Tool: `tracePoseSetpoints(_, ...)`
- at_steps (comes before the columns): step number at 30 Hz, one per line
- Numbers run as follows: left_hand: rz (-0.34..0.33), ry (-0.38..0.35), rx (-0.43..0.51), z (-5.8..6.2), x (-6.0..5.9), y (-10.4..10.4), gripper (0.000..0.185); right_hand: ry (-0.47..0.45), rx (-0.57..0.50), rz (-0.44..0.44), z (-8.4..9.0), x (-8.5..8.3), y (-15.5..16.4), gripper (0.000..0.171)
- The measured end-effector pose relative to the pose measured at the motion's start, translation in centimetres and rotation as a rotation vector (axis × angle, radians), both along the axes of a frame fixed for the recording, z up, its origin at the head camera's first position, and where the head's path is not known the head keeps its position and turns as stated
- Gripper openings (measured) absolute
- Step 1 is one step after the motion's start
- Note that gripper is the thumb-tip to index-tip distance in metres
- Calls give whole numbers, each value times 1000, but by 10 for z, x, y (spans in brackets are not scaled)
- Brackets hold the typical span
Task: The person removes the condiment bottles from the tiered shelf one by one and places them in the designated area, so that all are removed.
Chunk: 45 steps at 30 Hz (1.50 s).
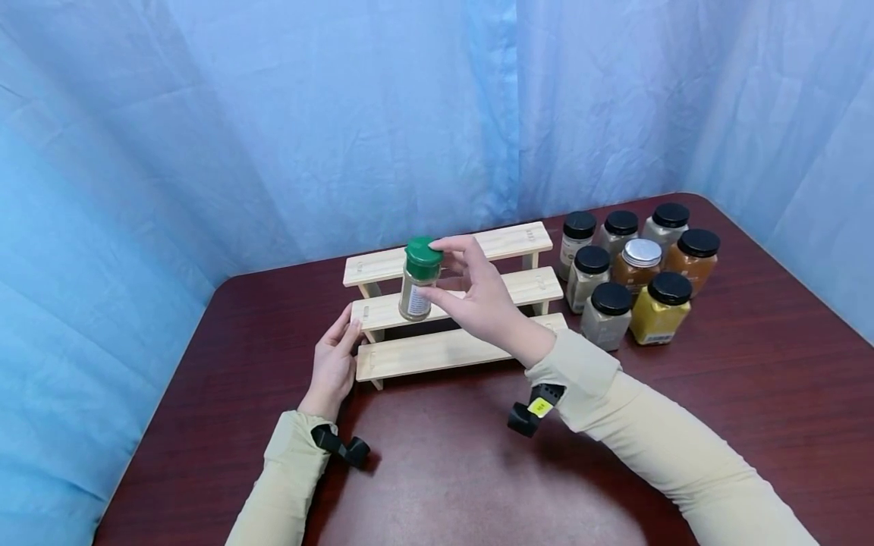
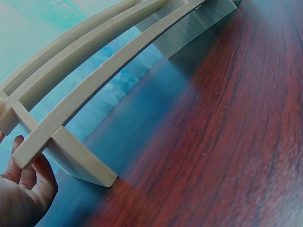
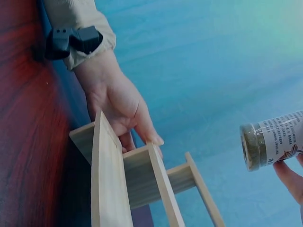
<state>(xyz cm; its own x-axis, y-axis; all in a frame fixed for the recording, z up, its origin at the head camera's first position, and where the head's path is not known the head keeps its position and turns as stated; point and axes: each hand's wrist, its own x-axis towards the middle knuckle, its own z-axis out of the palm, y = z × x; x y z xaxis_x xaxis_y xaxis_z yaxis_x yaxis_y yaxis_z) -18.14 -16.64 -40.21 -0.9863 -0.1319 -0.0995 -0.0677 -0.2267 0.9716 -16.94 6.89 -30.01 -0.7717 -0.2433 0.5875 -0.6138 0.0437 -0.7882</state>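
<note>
A small clear spice jar (image 1: 413,300) with a green lid and a white label is held up in front of the three-tier wooden rack (image 1: 437,351). My right hand (image 1: 488,299) pinches it between thumb and fingers, apart from the shelves. In the right wrist view the jar (image 3: 279,139) hangs tilted in the picture, its base and printed label showing. At the rack's left end, my left hand (image 1: 333,365) grips the end of the middle shelf, thumb on the shelf. Part of that hand (image 2: 28,191) shows behind the lower shelf's end in the left wrist view.
To the right of the rack stand several lidded jars, among them a yellow one (image 1: 658,315), an orange-brown one (image 1: 693,262) and a silver-lidded one (image 1: 640,265). All stand on a dark red table (image 1: 423,470). Blue curtains (image 1: 341,136) hang behind it.
</note>
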Motion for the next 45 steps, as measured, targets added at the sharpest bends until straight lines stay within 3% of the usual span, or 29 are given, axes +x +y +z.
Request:
tracePoseSetpoints(12, -7, 12, 18, 1, 2, 1, 50, -15, -3, 24, 0, 20, 37, 55)
tracePoseSetpoints(19, -3, 19, 19, 1, 1, 1, 50, 19, 69, -29, -4, 26, 64, 55)
tracePoseSetpoints(26, -3, 4, -2, -1, 2, -1, 50, 87, 114, -28, -8, 29, 90, 60)
tracePoseSetpoints(36, 8, -3, 3, -1, 2, 0, 49, 132, 146, -123, -4, 38, 133, 64)
tracePoseSetpoints(45, 1, -6, -8, -1, 0, 0, 49, 138, 115, -169, 3, 41, 177, 56)
